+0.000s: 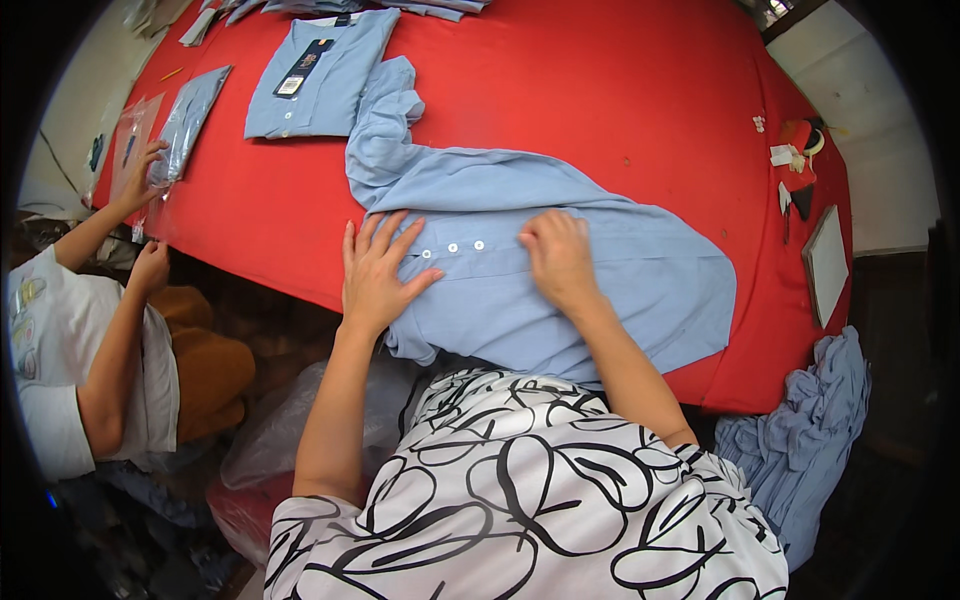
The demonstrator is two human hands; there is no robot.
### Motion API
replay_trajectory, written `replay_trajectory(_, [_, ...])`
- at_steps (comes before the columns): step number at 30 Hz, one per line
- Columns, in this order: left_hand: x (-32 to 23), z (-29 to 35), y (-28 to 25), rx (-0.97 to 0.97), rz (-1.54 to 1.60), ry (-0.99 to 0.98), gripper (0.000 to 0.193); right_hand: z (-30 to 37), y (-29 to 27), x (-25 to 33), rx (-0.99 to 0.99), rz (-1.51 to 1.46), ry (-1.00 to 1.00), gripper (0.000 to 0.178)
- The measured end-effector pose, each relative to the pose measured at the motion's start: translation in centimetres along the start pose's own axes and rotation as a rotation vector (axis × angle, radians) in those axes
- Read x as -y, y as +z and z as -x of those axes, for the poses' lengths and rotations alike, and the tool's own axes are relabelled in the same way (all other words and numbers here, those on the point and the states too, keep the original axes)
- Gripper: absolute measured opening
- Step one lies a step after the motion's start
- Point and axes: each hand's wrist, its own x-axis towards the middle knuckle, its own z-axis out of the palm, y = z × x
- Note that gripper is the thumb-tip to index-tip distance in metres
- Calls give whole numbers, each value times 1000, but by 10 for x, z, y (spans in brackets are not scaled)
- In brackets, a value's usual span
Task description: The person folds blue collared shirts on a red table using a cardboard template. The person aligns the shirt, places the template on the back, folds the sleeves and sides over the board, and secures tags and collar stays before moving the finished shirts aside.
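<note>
- One light blue shirt point(650, 265) laid out on the red-covered tabletop point(560, 90), at the near edge, directly in front of the wearer; one sleeve bunched toward the far left.
- Three white buttons point(452, 248) showing in a row on the placket, between both hands.
- Two hands on the shirt. Left hand point(378, 270): palm down at the left end of the row, fingers spread apart, pressed on cloth.
- Right hand point(560, 255): just right of the row, fingers curled in together; cannot tell if clamped on cloth.
- One folded shirt point(262, 105) beyond the bunched sleeve, one dark tag point(303, 66) on top.
- One bagged shirt point(195, 105) further left, near one pencil-like yellow stick point(171, 74).
- More blue garments point(330, 5) at the far edge, cut off; cannot count.
- Right end of the tabletop: one tape roll point(815, 141), one flat white pad point(825, 265).
- Below, at right: one heap of blue cloth point(800, 440).
- One co-worker point(95, 350) at left, two hands visible, one at the bagged shirt's near end.
</note>
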Motion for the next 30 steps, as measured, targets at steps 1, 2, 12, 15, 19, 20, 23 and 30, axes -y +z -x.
replay_trajectory(1, [0, 0, 0, 1, -7, 0, 71, 6, -12, -9, -35, 15, 30, 6])
replay_trajectory(2, [0, 0, 1, 1, -11, 1, 71, 13, -27, -19, -69, 32, 61, 7])
replay_trajectory(12, [10, 22, -17, -289, 854, -317, 33, 235, -276, -99, 11, 330, 939, 28])
replay_trajectory(15, [59, 74, -37, -59, 967, -500, 26, 280, -301, -79, 578, 503, 1329, 21])
replay_trajectory(19, [64, 145, -35, 821, 630, -691, 33, 289, -276, -95, -33, 493, 948, 31])
replay_trajectory(20, [59, 151, -20, 896, 438, -629, 56, 260, -262, -90, -115, 345, 921, 38])
replay_trajectory(23, [16, 149, 43, 567, 669, -599, 83, 215, -229, -93, -101, 268, 704, 53])
replay_trajectory(30, [-38, 148, 136, 277, 1085, -872, 73, 162, -223, -123, 80, 141, 593, 22])
